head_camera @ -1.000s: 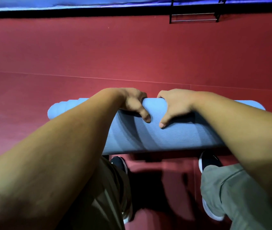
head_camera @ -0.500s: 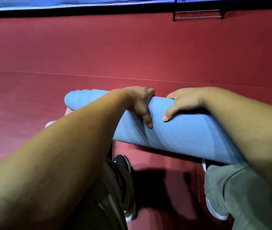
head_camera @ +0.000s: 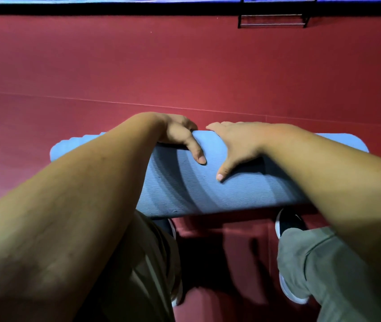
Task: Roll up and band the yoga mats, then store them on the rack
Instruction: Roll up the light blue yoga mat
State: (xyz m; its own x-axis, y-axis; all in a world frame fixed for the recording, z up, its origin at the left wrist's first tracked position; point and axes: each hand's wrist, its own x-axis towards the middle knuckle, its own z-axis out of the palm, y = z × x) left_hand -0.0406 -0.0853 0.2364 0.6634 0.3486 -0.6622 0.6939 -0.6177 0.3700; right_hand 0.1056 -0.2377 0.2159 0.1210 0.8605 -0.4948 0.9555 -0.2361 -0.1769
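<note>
I am watching both hands holding one rolled light-blue ribbed foam yoga mat point(head_camera: 208, 189), which is lying crosswise beneath them. I cannot tell whether it is resting on the floor or being held clear of it. The left hand point(head_camera: 180, 133) is gripping the top of the roll, with its thumb stretching down the near face and its fingers curling over the far side, their tips hidden. The right hand point(head_camera: 238, 142) is sitting just beside it, gripping the same way with its thumb splayed toward me. The roll's ends are reaching well past the fingers on both sides. Beyond the fingertips a dark red padded floor point(head_camera: 115, 66) is spreading away. Far ahead of the right fingers a black metal rack point(head_camera: 273, 19) is standing. Below the thumbs, dark white-soled shoes point(head_camera: 289, 225) are showing.
</note>
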